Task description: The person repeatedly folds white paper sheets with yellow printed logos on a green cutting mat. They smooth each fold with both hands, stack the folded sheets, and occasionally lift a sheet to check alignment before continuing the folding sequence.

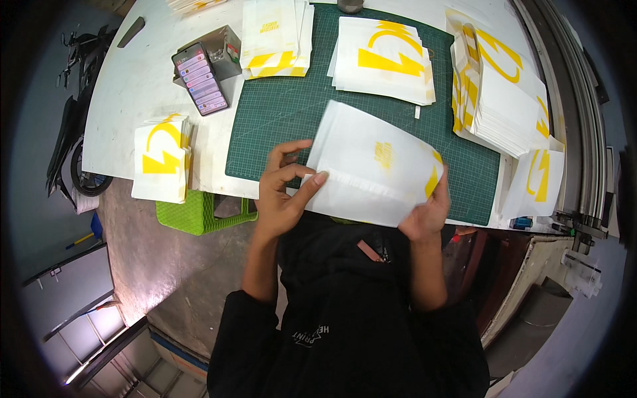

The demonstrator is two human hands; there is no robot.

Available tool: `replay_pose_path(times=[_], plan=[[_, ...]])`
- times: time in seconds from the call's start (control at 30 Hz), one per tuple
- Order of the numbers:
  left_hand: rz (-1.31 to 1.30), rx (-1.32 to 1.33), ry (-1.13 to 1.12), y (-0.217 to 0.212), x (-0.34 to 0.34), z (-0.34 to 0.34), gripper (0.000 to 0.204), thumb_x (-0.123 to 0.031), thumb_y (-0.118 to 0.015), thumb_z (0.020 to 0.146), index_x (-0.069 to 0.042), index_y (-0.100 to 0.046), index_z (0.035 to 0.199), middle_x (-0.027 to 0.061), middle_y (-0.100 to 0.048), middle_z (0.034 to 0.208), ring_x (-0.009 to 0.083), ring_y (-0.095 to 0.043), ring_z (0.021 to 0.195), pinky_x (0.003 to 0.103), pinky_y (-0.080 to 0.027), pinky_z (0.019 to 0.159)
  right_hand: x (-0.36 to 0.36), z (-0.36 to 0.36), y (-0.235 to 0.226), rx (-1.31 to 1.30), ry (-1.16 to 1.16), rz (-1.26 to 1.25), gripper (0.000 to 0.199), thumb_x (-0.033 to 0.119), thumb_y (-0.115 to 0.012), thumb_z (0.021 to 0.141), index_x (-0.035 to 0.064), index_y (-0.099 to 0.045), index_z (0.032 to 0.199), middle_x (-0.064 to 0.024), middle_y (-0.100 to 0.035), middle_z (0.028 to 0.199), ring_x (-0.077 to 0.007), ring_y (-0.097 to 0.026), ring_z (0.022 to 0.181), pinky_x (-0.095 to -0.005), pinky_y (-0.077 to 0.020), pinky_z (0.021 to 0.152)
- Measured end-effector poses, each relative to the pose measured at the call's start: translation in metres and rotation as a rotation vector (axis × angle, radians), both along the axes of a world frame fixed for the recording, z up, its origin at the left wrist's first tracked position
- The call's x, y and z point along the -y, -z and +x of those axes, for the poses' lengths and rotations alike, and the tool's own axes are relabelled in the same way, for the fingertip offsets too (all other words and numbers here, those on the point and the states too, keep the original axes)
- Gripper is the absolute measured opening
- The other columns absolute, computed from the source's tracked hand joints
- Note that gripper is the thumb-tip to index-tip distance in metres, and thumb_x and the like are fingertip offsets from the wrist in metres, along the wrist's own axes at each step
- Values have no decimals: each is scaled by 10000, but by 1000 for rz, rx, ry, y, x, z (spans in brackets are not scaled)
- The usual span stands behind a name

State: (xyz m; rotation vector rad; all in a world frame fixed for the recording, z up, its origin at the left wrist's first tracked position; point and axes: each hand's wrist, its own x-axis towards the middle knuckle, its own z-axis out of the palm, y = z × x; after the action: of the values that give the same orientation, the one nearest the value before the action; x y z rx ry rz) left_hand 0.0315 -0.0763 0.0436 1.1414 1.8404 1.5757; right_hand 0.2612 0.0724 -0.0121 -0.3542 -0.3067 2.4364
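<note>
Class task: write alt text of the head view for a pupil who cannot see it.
A person's left hand and right hand hold a white piece with yellow print over the near edge of a green cutting mat. Stacks of similar pieces lie on the mat and the white table, and a lit phone is at upper left.

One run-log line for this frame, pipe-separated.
left hand: holds white paper by left edge | right hand: holds right end | middle paper stack: on green mat
</note>
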Motion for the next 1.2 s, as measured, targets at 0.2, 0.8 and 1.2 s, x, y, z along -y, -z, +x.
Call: replay_pose_path(times=[0.2, 0.8, 1.2], plan=[[117, 229, -3, 7, 5, 15, 32, 5, -778, 924, 13, -747, 917, 128, -652, 1215, 171, -606, 1049, 314, -468, 968, -4, 15, -3, 589, 52, 588, 589, 31, -664, 1001, -36, -418, 1532, -230, -636, 1408, -262, -694, 1189, -397, -557, 1027], [304, 732, -73, 8, -6, 11, 711, 64, -738, 938, 14, -362, 1539, 151, -742, 1094, 167, -717, 1028, 279, -557, 903, 4, 10, -35, 558, 194, 1145, 736, -108, -700, 936, -84, -313, 1562, -311, -632, 1367, -299, -637, 1290, -391, -491, 1109], [78, 563, -179, 25, -40, 22, 683, 41, -704, 978, 57, -300, 1527, 282, -736, 1171, 230, -743, 1071, 318, -605, 914, -13, -10, -32, 749, 211, 801, 833, -79, -685, 970, -36, -164, 1618, -271, -740, 1125, -233, -732, 1074, -332, -568, 960]])
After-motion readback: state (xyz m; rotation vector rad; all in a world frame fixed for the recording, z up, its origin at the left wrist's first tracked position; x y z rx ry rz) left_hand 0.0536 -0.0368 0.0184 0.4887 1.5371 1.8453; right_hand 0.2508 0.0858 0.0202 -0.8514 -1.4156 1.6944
